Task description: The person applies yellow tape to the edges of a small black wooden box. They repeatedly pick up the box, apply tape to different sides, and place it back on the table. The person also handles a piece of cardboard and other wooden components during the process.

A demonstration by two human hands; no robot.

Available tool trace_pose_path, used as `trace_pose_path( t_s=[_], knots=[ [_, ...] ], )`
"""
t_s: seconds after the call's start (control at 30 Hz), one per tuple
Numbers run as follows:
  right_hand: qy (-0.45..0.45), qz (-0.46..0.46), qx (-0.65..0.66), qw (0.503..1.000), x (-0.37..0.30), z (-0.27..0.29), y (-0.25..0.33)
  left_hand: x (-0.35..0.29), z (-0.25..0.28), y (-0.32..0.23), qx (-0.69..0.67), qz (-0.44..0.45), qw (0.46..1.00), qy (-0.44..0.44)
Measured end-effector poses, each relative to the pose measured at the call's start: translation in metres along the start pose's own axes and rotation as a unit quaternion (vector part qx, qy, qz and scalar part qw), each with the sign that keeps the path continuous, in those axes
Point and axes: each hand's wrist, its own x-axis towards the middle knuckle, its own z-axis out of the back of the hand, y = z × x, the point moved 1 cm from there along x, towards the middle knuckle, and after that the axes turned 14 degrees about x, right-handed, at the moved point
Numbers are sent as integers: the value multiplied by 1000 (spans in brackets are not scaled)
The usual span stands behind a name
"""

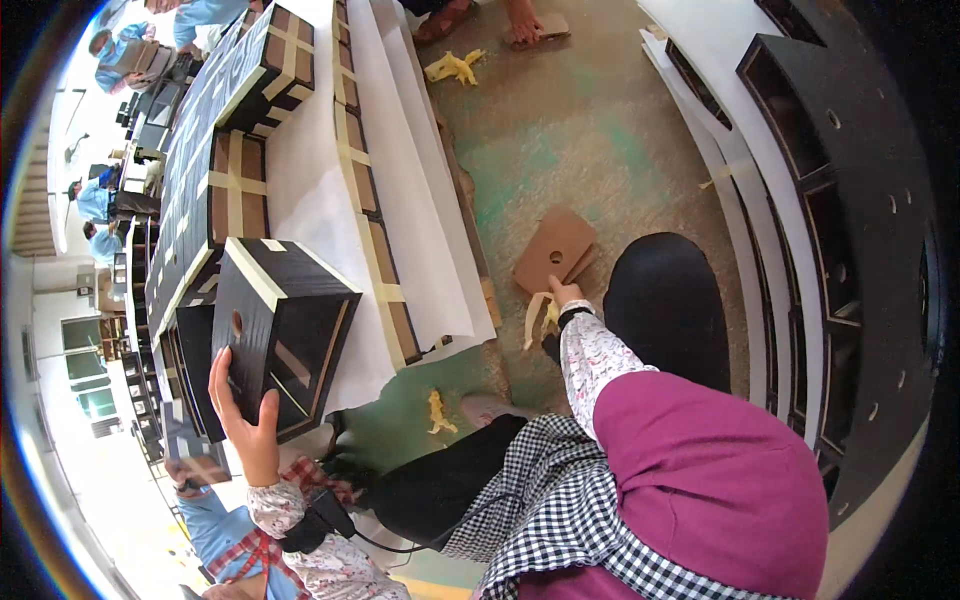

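A black open-fronted box (300,300) with masking tape along its edges and a round hole in one side stands at the near end of the paper-covered table. My left hand (245,415) lies against that holed side, fingers stretched and thumb apart. Low over the floor, my right hand (568,292) is closed on the edge of brown boards (556,250); the top one has a round hole. A curled strip of pale tape (537,318) hangs beside these fingers. My right fingertips are partly hidden.
Taped black boxes (235,180) line the table's left side. Black panels with openings (800,150) stand at right. Crumpled yellow tape (455,67) lies on the floor; another person's hand (524,25) touches a brown board. A co-worker's blue sleeve (215,530) is at lower left.
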Motion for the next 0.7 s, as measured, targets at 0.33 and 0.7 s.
trace_pose_path(
  t_s=[0.33, 0.7],
  knots=[
    [-51, 43, 34, 997, 31, -12, 16, 0, 3, -2, 15, -7, 1000, -10],
    [106, 119, -252, 954, -33, -17, -1, -11, 2, 7, 84, -26, 995, -35]
  ],
)
